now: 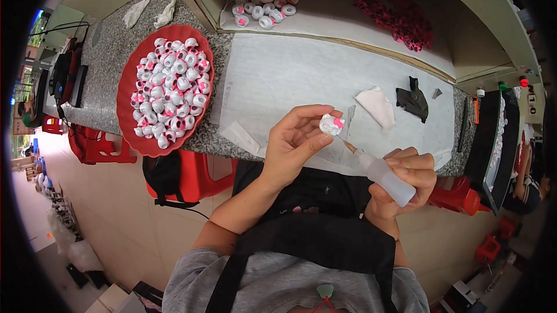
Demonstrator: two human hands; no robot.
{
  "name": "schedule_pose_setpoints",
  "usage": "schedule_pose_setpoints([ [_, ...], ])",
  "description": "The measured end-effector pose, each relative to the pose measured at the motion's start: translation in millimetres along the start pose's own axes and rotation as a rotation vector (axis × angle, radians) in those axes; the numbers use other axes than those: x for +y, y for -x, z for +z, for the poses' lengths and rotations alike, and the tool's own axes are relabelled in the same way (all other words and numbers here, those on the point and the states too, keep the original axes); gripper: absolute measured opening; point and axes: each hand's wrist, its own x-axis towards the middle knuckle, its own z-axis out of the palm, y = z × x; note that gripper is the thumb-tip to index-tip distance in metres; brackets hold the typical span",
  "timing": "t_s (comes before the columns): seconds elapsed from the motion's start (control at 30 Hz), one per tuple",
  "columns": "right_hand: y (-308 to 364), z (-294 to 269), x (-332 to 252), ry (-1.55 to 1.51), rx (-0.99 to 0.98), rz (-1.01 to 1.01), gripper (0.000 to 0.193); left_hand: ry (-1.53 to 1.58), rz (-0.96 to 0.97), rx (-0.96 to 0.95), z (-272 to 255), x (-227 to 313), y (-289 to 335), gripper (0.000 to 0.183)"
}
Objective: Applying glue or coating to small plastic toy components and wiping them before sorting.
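Observation:
Between the fingertips and thumb of my left hand (296, 139) is a small white cat-head piece (331, 125) with a pink bow. My right hand (406, 179) is wrapped round a translucent squeeze bottle (387, 179), tilted so its thin nozzle (349, 146) points up and left at the piece. The tip is at or very near the lower edge of the piece; whether they touch I cannot tell. Left of my hands, a red scalloped tray (129, 95) holds a heap of similar white pieces (171, 89) with pink bows and dark openings.
White paper (278, 75) covers the granite worktop (107, 81). A folded white cloth (376, 107) and a black scrap (413, 101) lie on it. Behind, a shelf bears white pieces (272, 11) and dark pink pieces (406, 26). Red stools (194, 174) stand below the table.

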Motion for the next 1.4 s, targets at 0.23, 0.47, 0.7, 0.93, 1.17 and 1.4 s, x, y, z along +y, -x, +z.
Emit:
schedule_pose_setpoints([
  [0.23, 0.0, 0.2, 1.3, -0.015, 0.038, -0.063, 0.041, 0.025, -0.019, -0.028, -1.2, -1.0, 1.0, 0.035],
  [0.47, 0.4, 0.6, 2.2, -0.002, 0.032, -0.080, 0.040, 0.034, -0.024, -0.039, 0.3, -1.1, 1.2, 0.035],
  [0.7, 0.4, 0.1, 3.6, -0.038, 0.009, -0.076, 0.040, 0.035, -0.035, -0.059, 1.1, -2.5, 0.6, 0.034],
  [0.93, 1.3, -0.3, 3.1, -0.025, 0.018, -0.070, 0.039, -0.032, 0.028, -0.078, -0.6, -5.6, 1.9, 0.033],
  [1.17, 2.6, 1.5, 2.8, -0.030, 0.017, -0.068, 0.039, -0.208, 0.168, -0.102, -2.4, -7.3, 2.5, 0.032],
  [1.4, -0.2, 0.6, 0.2, -0.033, -0.023, -0.065, 0.040, -0.367, 0.232, -0.120, -2.7, -6.6, 1.1, 0.032],
])
